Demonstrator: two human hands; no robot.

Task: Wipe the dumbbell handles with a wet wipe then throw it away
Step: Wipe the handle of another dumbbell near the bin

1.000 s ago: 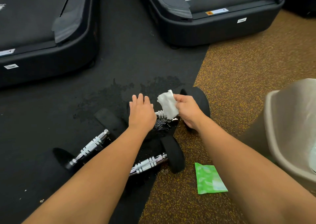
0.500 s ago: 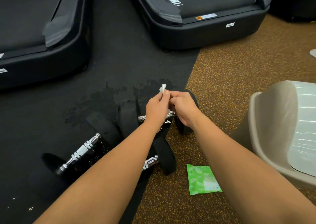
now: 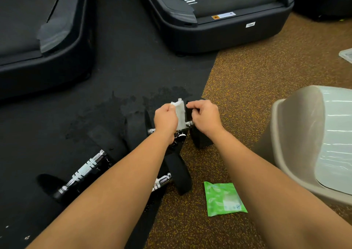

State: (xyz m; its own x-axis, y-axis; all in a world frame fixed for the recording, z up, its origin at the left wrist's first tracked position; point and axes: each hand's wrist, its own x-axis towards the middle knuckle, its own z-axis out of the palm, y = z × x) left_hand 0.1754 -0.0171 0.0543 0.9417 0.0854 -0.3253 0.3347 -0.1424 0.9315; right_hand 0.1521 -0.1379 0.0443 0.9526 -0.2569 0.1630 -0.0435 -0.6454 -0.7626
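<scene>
Both bare forearms reach down to a black-headed dumbbell that lies where the black rubber mat meets the brown speckled floor. A folded white wet wipe is draped over the middle of this dumbbell's ribbed chrome handle, and its top end sticks up above the bar.

The left hand has a closed grip, fingers curled, with the thumb on the wipe's left edge, holding it. The right hand sits over the dumbbell's right end with its fingers curled in. Its forefinger and thumb tips are just beside the wipe's right edge, but I cannot tell whether that grip has hold of the wipe.

A second matching dumbbell lies on the mat to the left of the first and nearer the person. A third dumbbell lies just in front of the first, partly under the left forearm. A flat green plastic wipe packet lies on the floor in front of it and to the right. A beige plastic bin with a clear liner stands well off to its right. Beyond it are a dark damp-looking patch and two black treadmill decks.
</scene>
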